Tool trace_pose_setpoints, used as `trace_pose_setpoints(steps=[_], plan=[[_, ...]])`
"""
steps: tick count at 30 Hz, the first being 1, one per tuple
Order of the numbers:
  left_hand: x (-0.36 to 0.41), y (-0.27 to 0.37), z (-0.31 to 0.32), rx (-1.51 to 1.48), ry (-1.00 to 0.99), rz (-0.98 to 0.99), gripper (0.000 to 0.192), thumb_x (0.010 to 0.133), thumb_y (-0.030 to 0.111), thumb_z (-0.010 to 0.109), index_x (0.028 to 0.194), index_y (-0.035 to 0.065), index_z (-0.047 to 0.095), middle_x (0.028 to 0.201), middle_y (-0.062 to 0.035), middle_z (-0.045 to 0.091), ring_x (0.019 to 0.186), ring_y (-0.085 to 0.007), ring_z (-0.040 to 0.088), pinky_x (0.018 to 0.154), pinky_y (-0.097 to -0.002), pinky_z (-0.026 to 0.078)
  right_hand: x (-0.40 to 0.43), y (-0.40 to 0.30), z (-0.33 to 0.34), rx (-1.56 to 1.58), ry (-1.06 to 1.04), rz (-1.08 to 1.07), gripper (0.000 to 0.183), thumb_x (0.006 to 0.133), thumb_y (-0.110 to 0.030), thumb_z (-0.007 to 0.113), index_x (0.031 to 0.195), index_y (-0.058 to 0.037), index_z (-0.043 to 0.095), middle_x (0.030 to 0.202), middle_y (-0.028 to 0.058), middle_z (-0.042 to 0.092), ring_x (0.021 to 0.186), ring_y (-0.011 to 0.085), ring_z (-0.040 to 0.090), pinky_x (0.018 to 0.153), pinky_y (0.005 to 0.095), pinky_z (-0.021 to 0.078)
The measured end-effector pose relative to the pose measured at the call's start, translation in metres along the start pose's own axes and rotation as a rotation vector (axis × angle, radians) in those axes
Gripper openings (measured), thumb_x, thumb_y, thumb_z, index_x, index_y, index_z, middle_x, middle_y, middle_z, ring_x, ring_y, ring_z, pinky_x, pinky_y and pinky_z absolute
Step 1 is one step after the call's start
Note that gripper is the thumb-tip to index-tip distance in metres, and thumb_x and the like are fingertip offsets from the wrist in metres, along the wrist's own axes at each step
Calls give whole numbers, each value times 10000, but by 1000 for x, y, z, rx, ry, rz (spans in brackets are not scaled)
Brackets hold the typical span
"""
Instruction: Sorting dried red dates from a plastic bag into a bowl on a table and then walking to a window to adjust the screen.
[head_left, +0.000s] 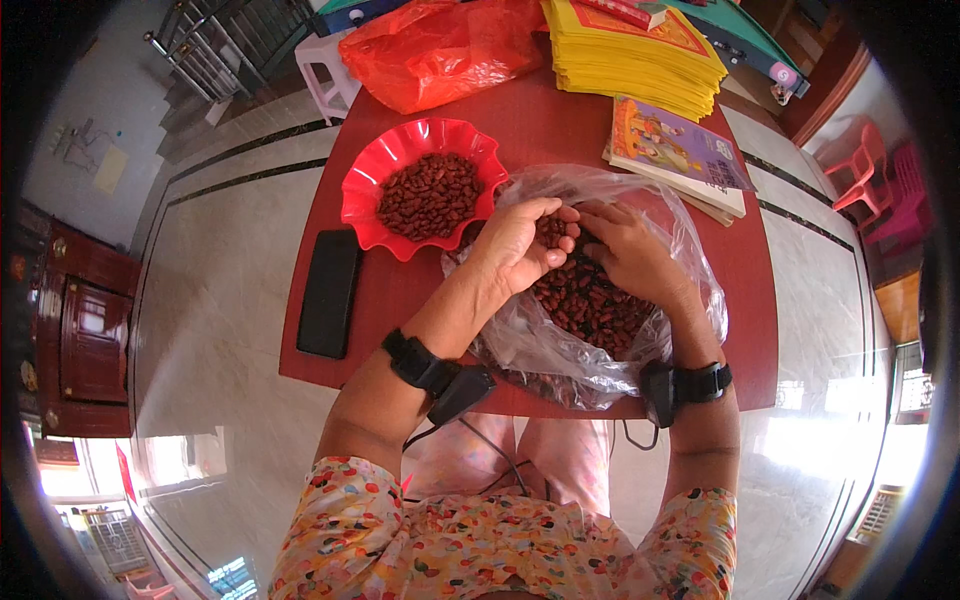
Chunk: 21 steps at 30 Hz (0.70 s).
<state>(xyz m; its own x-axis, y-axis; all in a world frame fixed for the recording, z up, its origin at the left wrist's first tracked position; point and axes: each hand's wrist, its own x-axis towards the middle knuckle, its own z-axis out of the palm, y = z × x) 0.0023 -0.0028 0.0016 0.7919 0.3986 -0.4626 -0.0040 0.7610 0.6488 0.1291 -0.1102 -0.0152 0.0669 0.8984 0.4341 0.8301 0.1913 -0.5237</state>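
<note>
My left hand (521, 244), palm up and fingers curled, cups a small heap of dark red beans (553, 231) above the near edge of a clear plastic bag (694, 247). The bag lies opened on the table with many loose red beans (592, 300) inside. Over the bag's far part is my right hand (626, 247), its fingers pointing down among the beans; its fingertips are partly hidden, so whether they pinch any is unclear. Left of the bag stands a red wavy-rimmed plastic bowl (360, 176) holding a layer of beans (431, 195).
A black smartphone (328, 292) lies near the left edge of the red table (750, 322). At the back are a red plastic bag (442, 52) and a stack of yellow paper (630, 64). Books (675, 154) lie at the right. Cables (491, 446) hang below the wrist straps.
</note>
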Motion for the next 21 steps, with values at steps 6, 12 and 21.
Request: trace_pose_setpoints(steps=[6,12,21], plan=[[1,-1,2,4,7,-12,196,799,179,466,791,-9,520,672,-72,502,543,-127,451,391,-183,321,-1,-2,-3,-7,-101,20,227,651,-8,534,879,-6,538,932,150,504,900,315,466,778,378,373],[1,-1,-1,2,14,-14,192,799,177,463,780,-5,523,658,-68,503,537,-128,454,374,-182,314,2,-2,-2,49,-38,-33,135,629,16,519,760,24,551,775,162,528,781,337,501,690,384,401],[1,-1,-1,9,18,-13,199,806,181,450,764,1,523,650,-63,504,529,-123,453,367,-181,312,3,-7,-4,0,-50,35,144,622,10,493,750,18,560,740,155,556,760,330,516,673,381,412]])
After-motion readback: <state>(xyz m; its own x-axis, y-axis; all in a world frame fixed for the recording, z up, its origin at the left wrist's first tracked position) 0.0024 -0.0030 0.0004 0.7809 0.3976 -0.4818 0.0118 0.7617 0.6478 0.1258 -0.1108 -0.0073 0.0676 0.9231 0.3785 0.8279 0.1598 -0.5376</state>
